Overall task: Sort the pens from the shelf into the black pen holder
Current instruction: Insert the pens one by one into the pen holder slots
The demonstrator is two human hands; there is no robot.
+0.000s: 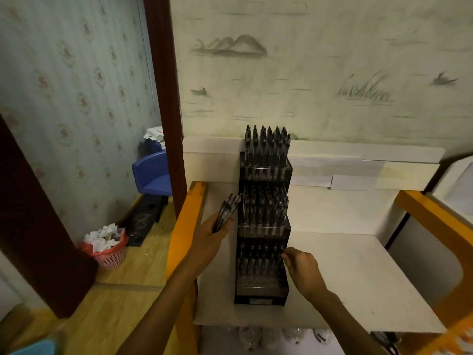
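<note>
The left hand [213,233] grips a bunch of pens [226,211] near the shelf's [345,272] left edge. The right hand [303,269] pinches one pen (dark, hard to see) [282,248] in the black pen holder's [262,290] bottom row.

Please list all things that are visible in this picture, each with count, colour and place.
pen holder: one, black, three tiers, on the shelf
pens in holder: many, dark, all tiers
bundle of pens: several, dark, in the left hand
shelf: one, white, orange frame
basket: one, pink, floor at left, paper inside
chair: one, blue, behind the doorway
left hand: grips the bundle
right hand: fingertips at the lowest tier
</note>
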